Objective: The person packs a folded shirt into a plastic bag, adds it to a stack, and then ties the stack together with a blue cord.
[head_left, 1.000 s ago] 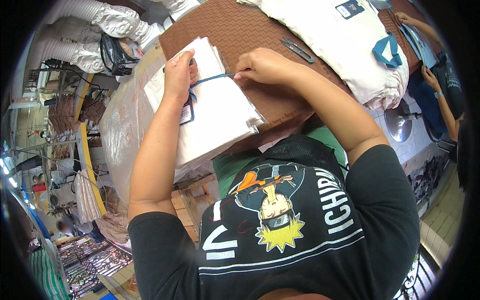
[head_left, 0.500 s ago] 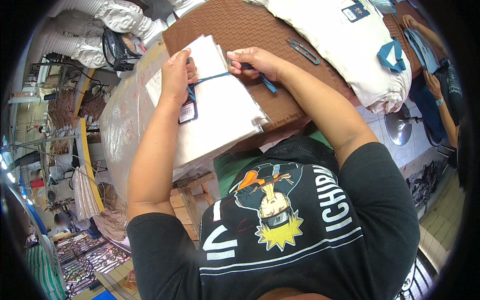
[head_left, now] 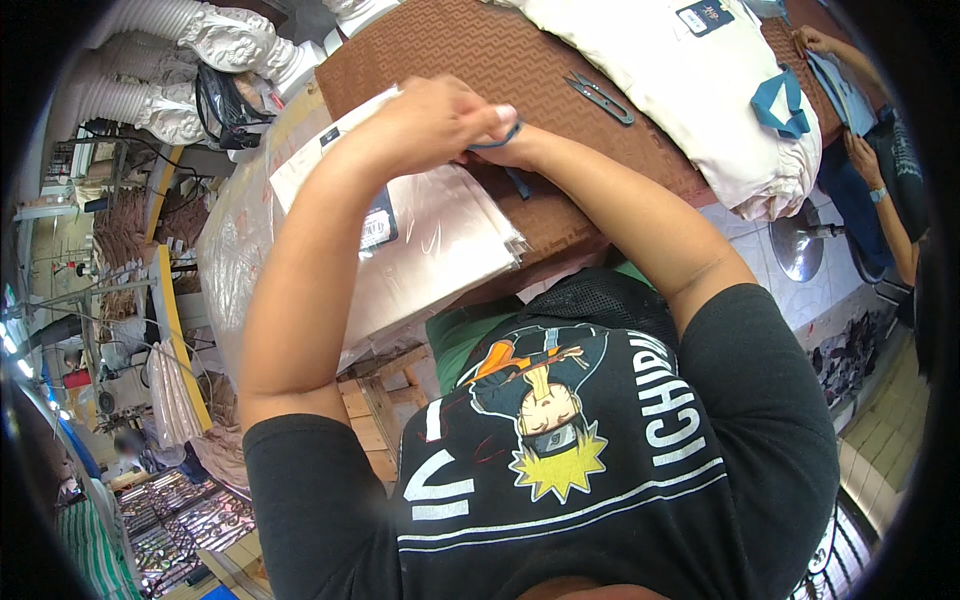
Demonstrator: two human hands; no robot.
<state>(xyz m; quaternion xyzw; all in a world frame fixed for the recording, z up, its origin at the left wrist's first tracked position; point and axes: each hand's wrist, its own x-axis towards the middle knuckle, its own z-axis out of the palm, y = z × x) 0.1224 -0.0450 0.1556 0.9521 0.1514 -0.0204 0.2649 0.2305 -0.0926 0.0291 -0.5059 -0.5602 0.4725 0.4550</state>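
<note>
A folded white garment in a clear plastic bag (head_left: 440,235) lies at the table's near left edge, with a dark printed tag (head_left: 378,226) on it. Above its far right corner my hands meet. My left hand (head_left: 440,118), slightly blurred, is closed with a strand of blue ribbon (head_left: 497,138) at its thumb. Close against it, my right hand (head_left: 512,150) is closed around the ribbon too; its fingers are largely hidden behind the left hand. A loose ribbon end hangs below the right hand.
Thread snips (head_left: 600,98) lie on the brown patterned table cover (head_left: 450,45). To their right sits a cream garment (head_left: 660,110) with a tag and a blue ribbon loop (head_left: 780,102). Another person's hands (head_left: 862,160) hold light blue cloth at far right. Plastic-wrapped material (head_left: 235,240) stands left.
My left hand has moved right, from the garment's middle to beside my right hand, bringing ribbon along. The strand that stretched across the garment between my hands no longer shows.
</note>
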